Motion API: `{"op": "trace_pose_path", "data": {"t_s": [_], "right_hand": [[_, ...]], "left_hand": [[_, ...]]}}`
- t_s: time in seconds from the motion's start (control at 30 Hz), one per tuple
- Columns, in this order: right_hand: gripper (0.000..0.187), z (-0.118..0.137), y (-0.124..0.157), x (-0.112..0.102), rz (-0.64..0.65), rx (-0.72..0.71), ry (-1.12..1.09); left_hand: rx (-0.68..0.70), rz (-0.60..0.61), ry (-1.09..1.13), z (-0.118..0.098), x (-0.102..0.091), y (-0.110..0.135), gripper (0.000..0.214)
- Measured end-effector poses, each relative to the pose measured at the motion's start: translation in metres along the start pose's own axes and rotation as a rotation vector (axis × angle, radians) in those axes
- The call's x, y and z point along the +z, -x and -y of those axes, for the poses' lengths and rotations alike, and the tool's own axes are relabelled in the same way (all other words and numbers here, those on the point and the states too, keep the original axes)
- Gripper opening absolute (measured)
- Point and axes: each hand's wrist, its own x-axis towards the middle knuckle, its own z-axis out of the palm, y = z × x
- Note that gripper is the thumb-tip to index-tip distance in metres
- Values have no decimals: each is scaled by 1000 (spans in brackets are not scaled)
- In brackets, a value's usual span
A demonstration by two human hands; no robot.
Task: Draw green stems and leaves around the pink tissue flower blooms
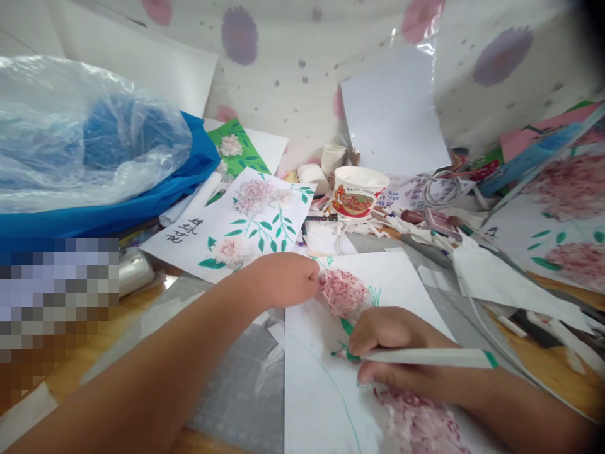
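Grasping marker (435,357), right hand (392,332); left hand (289,280) curled, hold unclear; paper (309,394) on grey mat (236,391), floral backdrop (293,31) behind.

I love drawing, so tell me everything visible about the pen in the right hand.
The pen is slim and straight, with a smooth whitish barrel, apparently plastic, green at its rear end and toward its tip. It runs nearly level across the view, tip leftward, over the white paper. The right hand grips it near the tip; whether the tip touches the paper is unclear.
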Motion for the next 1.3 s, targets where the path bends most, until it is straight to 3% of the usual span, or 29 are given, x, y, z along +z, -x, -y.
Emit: {"op": "trace_pose_path", "data": {"t_s": [0.17, 0.37, 0.67, 0.9, 1.3], "right_hand": [[13, 1, 1, -2, -41, 66, -167], [17, -6, 8, -12, -286, 254, -340], [14, -5, 6, -14, -212, 305, -217], [17, -5, 10, -16, -149, 264, -124], [16, -5, 9, -13, -101, 235, -207]], "left_hand": [[-13, 7, 5, 0, -1, 0, 20], [-9, 8, 39, 3, 1, 0, 22], [-16, 4, 38, 6, 2, -2, 23], [2, 14, 57, 8, 3, -1, 23], [-17, 24, 65, 8, 4, -2, 28]]}}
